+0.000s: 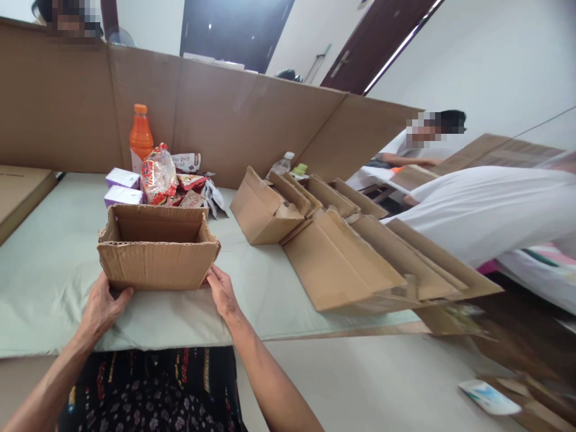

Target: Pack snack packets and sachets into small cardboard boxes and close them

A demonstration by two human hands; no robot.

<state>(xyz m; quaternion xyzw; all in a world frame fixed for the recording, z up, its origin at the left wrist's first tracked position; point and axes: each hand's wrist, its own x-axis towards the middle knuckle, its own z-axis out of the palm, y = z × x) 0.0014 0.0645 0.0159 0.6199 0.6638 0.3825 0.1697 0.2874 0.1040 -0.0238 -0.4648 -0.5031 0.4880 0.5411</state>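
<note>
An open-topped cardboard box (157, 264) sits in front of me on the pale green tablecloth (252, 288). At its lower left corner, my left hand (103, 306) grips it, with the thumb along the front base. My right hand (221, 291) holds the lower right corner, its fingertips partly hidden by the box. Just behind the box stand two purple-and-white cartons (123, 196), an orange drink bottle (141, 135) and a clear red-printed snack bag (159, 174). Several smaller snack packets (194, 183) lie to their right. The bottom of the box's inside is hidden from me.
Several open cardboard boxes (342, 264) stand in rows on the right, with a clear bottle (283, 163) behind them. A tall cardboard screen (216, 102) lines the back. At far left lies a flat carton (20, 195). People in white sit or lean at right.
</note>
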